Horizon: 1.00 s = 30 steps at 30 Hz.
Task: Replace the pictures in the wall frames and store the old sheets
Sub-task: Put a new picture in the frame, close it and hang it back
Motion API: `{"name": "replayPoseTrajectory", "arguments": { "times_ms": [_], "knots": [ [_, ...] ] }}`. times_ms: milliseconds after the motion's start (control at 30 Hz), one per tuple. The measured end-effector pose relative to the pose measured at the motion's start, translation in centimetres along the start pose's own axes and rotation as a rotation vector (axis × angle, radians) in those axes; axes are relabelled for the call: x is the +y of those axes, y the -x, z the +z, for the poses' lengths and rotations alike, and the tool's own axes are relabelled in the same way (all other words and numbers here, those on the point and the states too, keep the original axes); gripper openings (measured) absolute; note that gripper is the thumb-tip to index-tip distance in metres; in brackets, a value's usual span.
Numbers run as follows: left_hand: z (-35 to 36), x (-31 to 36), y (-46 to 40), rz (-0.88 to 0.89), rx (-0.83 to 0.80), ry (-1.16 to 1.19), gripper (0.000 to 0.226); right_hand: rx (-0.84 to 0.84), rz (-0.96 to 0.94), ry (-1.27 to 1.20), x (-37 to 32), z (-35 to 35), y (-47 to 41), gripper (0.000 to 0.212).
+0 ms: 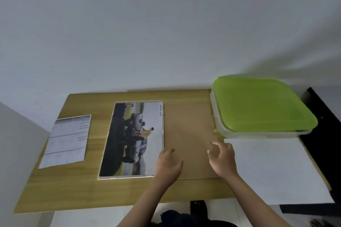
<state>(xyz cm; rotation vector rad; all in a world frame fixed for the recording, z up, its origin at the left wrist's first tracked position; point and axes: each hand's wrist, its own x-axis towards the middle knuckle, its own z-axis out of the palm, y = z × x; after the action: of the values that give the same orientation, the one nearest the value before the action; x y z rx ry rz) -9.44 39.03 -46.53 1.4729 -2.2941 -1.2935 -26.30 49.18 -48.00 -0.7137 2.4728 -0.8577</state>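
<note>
Brown backing board (188, 140) lies flat on tabletop (96, 186), long axis running away from the person, its left edge just beside the frame w/ car picture (132, 139). Both hands sit over the board's near half: left hand (168, 164) at its left edge, touching the frame's near right corner, fingers relaxed, holding nothing; right hand (222, 158) near the right edge, fingers spread and loosely bent, nothing gripped. Probably abt to lift the board. Printed sheet (67, 139) lies well left; white sheet (276, 169) right; green-lidded box (262, 105) beyond.
</note>
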Motion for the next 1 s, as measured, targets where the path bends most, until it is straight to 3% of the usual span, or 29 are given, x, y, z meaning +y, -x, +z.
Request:
{"name": "replayPoseTrajectory", "arguments": {
  "times_ms": [333, 600, 700, 1000],
  "knots": [
    [3.2, 2.9, -0.3, -0.219, 0.027, -0.052, 0.069, -0.207, 0.053, 0.082, 1.1, -1.1, -1.8, 0.043],
    [3.6, 4.5, -0.8, -0.256, 0.092, 0.018, 0.06, -0.168, 0.101, -0.247, 1.3, -1.7, -3.4, 0.027],
    [3.5, 4.6, -0.9, -0.273, 0.092, 0.029, 0.058, -0.141, 0.109, -0.371, 0.8, -1.4, -3.3, 0.03],
    [1.8, 3.1, -0.9, -0.269, 0.046, 0.007, 0.06, -0.09, 0.094, -0.431, -0.3, -1.9, -2.8, 0.035]
  ]
}}
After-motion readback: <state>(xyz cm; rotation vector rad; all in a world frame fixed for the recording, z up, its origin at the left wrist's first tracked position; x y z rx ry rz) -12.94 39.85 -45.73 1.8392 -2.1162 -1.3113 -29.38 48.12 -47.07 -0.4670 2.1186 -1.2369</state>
